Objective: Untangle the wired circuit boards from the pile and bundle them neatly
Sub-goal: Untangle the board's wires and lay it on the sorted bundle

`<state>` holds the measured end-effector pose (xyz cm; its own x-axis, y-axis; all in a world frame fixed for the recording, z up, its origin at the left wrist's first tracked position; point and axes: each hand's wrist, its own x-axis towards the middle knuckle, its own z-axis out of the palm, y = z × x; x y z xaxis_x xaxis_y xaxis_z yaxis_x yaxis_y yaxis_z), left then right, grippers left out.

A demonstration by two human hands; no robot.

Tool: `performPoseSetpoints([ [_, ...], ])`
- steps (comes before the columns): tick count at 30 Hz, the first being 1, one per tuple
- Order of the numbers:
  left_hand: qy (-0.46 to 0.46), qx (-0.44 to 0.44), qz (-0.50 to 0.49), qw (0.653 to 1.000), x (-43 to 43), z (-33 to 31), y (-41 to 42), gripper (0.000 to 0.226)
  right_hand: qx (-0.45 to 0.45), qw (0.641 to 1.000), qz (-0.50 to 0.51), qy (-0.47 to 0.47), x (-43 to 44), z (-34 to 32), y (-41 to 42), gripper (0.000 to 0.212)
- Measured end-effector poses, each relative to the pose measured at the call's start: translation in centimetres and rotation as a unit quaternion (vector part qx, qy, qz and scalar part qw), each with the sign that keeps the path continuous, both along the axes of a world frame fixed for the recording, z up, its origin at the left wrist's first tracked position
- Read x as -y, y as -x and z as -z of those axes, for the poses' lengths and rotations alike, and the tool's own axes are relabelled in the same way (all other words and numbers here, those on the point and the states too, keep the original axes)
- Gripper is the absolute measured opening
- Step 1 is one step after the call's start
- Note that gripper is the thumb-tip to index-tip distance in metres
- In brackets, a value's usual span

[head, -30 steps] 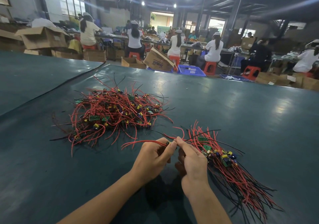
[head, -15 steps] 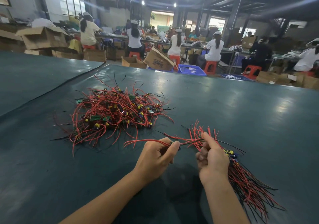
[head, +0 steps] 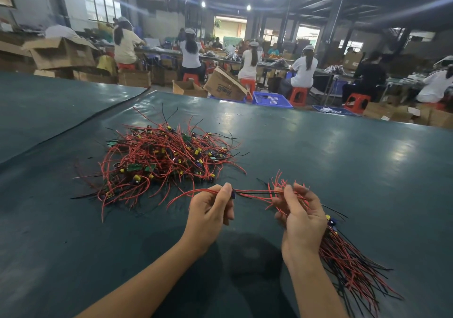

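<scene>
Pile of tangled red and black wires attached to small green circuit boards with yellow components (head: pixel 161 160) lay on the dark green matte surface (head: pixel 331 160), left of centre. The left hand (head: pixel 210 211), near the pile's front edge but apart from it, pinched a single small blue-and-black wired board (head: pixel 232 194) between thumb and forefinger, with the other fingers curled. Its red leads curved away to the left and ran right to the right hand (head: pixel 304 216). The right hand's fingers were curled round a gathered bundle of red and black wires (head: pixel 350 266). Short red ends stood up above the fingers, and long leads fanned down and right onto the surface. The two hands were apart and level with each other.
</scene>
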<state>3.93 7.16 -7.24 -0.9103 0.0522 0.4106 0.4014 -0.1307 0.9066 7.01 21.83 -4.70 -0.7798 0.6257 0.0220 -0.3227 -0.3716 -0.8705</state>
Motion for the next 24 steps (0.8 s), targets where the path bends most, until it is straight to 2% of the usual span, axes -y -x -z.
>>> performPoseSetpoints([
  [4,-0.021,0.015,0.011,1.000,-0.1,-0.1,0.0,0.038,0.008,0.998,-0.016,0.065,-0.2,-0.3,-0.2,0.022],
  [12,-0.018,0.002,0.024,1.000,0.1,0.3,0.1,0.037,-0.003,0.994,-0.029,0.102,-0.2,-0.4,-0.2,0.015],
  [13,-0.016,-0.003,0.026,1.000,0.0,0.3,0.1,0.037,-0.003,0.995,-0.031,0.097,-0.1,-0.4,-0.1,0.020],
  [15,-0.019,-0.009,0.030,0.999,0.0,0.2,0.1,0.037,0.019,0.996,-0.062,0.058,0.4,-0.4,-0.2,0.028],
  [19,-0.022,0.003,0.054,0.998,-0.2,0.2,0.0,0.042,0.078,0.978,-0.164,-0.101,2.9,0.2,-0.7,0.039],
  [22,0.027,-0.009,0.071,0.997,-0.3,0.5,0.0,0.056,0.040,0.958,-0.224,-0.174,4.7,0.7,-1.4,0.061],
  [24,0.055,-0.011,0.077,0.995,-0.3,0.6,-0.1,0.056,0.025,0.948,-0.233,-0.214,5.0,0.8,-1.7,0.062],
])
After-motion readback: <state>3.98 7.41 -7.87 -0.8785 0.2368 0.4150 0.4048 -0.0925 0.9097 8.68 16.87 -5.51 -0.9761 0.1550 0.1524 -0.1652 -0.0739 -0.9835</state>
